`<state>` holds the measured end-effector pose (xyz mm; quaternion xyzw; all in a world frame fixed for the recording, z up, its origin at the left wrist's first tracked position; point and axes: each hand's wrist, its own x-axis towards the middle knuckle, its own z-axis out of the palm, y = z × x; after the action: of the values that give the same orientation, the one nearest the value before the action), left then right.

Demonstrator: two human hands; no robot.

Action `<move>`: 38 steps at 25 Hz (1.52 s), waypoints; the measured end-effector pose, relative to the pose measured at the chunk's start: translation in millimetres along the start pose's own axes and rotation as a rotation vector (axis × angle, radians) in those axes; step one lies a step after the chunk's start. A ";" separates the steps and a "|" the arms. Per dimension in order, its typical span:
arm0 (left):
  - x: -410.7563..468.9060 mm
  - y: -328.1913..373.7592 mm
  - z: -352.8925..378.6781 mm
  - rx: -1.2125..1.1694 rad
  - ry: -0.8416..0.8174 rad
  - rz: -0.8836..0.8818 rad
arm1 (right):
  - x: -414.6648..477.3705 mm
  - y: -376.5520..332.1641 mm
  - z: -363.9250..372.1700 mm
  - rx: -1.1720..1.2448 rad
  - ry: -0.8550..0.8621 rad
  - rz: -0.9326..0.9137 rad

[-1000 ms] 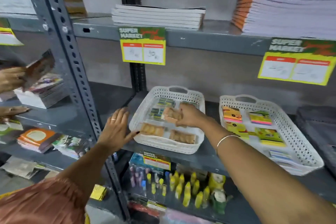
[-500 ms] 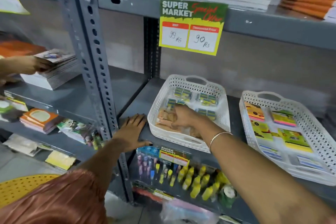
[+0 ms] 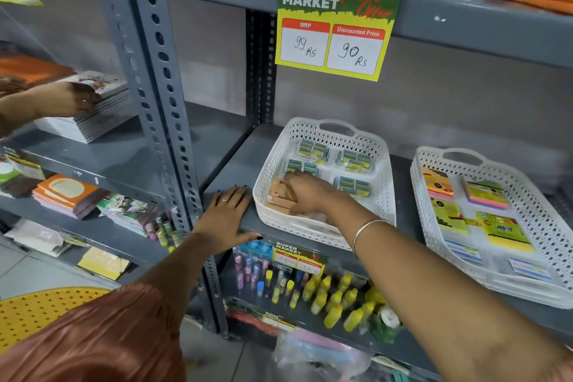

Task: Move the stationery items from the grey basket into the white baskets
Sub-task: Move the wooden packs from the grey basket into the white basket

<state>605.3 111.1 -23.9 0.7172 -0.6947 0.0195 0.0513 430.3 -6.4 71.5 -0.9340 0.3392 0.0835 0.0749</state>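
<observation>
A white basket (image 3: 384,195) stands on the grey shelf, holding several blue-and-yellow packets (image 3: 352,161) at its back and tan packets (image 3: 280,194) at its front left. My right hand (image 3: 310,192) reaches into this basket, its fingers closed on the tan packets. My left hand (image 3: 226,215) lies flat and open on the shelf edge just left of the basket. A second white basket (image 3: 527,217) to the right holds several yellow, orange and pink sticky-note packs (image 3: 483,194). No grey basket is in view.
A perforated steel upright (image 3: 158,77) stands left of my left hand. A price sign (image 3: 336,29) hangs from the shelf above. Glue bottles (image 3: 335,298) fill the shelf below. Another person's hand (image 3: 69,98) rests on a book stack (image 3: 93,115) at left.
My right hand has moved from the basket's middle to its front left with the tan packets. My left hand has settled flat on the shelf edge. The view has come closer.
</observation>
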 end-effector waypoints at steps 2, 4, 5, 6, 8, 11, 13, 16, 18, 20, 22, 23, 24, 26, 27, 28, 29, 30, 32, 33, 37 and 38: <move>-0.3 0.4 0.2 0.004 -0.007 -0.005 | -0.3 0.2 1.5 -0.002 0.006 0.011; -0.8 0.1 0.4 0.005 -0.011 -0.009 | -0.6 0.6 2.6 0.002 0.011 0.011; -0.8 -0.1 0.7 0.006 -0.008 -0.011 | -0.6 0.7 2.7 0.006 0.009 0.010; -0.8 -0.2 0.3 0.004 -0.008 -0.015 | -1.6 0.3 1.7 0.017 0.007 0.010; -2.0 -0.9 -0.7 -0.001 -0.004 -0.011 | -4.7 -0.3 -3.1 0.065 0.016 0.011; -7.6 -3.4 -6.1 -0.075 0.041 0.000 | -15.3 9.1 -17.7 0.154 0.081 0.037; -9.5 -0.2 -17.9 -0.143 0.122 -0.005 | -29.4 29.3 -31.3 0.176 0.140 0.068; -3.8 21.3 -50.1 -0.180 0.240 -0.002 | -59.9 77.8 -47.3 0.199 0.222 0.158; 3.6 33.4 -73.4 -0.199 0.305 -0.006 | -71.1 102.5 -53.8 0.203 0.232 0.208; 19.9 69.3 -92.2 -0.178 0.345 0.062 | -101.7 136.9 -62.2 0.198 0.274 0.259; 43.9 122.9 -101.5 -0.109 0.344 0.162 | -142.9 181.2 -64.1 0.195 0.300 0.327; 55.3 154.1 -104.6 -0.082 0.345 0.206 | -163.8 204.5 -63.0 0.194 0.310 0.358; 66.3 193.7 -105.7 -0.071 0.337 0.232 | -190.2 232.0 -61.0 0.191 0.310 0.386; 80.0 256.4 -100.0 -0.061 0.321 0.268 | -229.8 266.7 -56.3 0.198 0.293 0.433; 87.2 296.9 -95.6 -0.054 0.310 0.308 | -255.2 291.0 -52.5 0.186 0.294 0.463; 95.3 343.6 -91.4 -0.053 0.298 0.353 | -284.4 319.8 -47.1 0.182 0.292 0.502; 102.1 386.1 -88.5 -0.054 0.279 0.392 | -311.2 343.7 -42.0 0.175 0.293 0.528; 106.5 424.7 -86.8 -0.044 0.261 0.418 | -334.6 364.5 -36.5 0.178 0.300 0.551; 110.3 495.0 -78.6 0.007 0.252 0.477 | -378.8 399.5 -24.7 0.174 0.306 0.579; 110.2 524.5 -73.1 0.025 0.253 0.505 | -397.0 413.9 -18.3 0.179 0.295 0.609; 99.5 607.5 -51.4 0.045 0.220 0.537 | -445.9 464.5 12.1 0.220 0.180 0.762; 96.7 617.0 -40.0 0.055 0.197 0.533 | -452.5 472.6 17.5 0.219 0.162 0.785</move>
<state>-5.8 0.7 54.1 0.5053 -0.8495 0.1206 0.0924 -219.0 -80.4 108.6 -0.7237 0.6814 -0.0047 0.1091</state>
